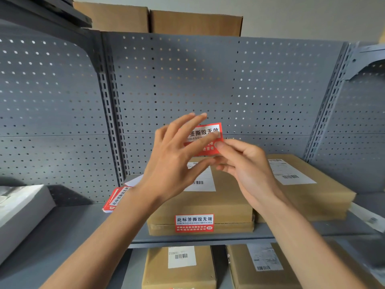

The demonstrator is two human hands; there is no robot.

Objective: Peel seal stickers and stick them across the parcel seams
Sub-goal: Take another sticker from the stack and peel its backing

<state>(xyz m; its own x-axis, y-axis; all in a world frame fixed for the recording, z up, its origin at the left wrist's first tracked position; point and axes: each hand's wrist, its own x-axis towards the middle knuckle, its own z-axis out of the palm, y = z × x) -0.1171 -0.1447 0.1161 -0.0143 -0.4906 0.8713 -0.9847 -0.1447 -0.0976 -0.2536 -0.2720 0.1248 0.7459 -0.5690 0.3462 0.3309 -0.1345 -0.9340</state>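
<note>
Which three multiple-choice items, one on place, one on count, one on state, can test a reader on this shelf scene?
1. Where is the sticker stack?
A. left of the middle parcel
B. on the right parcel
C. on the lower shelf

2. How many parcels lie on the middle shelf?
A. one
B. two
C. four

3. What is the state of the middle parcel's front seam?
A. bare
B. torn open
C. a sticker across it

Key: 1 A, the stack lies at the parcel's left. 2 B, two lie side by side. 3 C, a red sticker spans the seam, while both hands hold another sticker.
</note>
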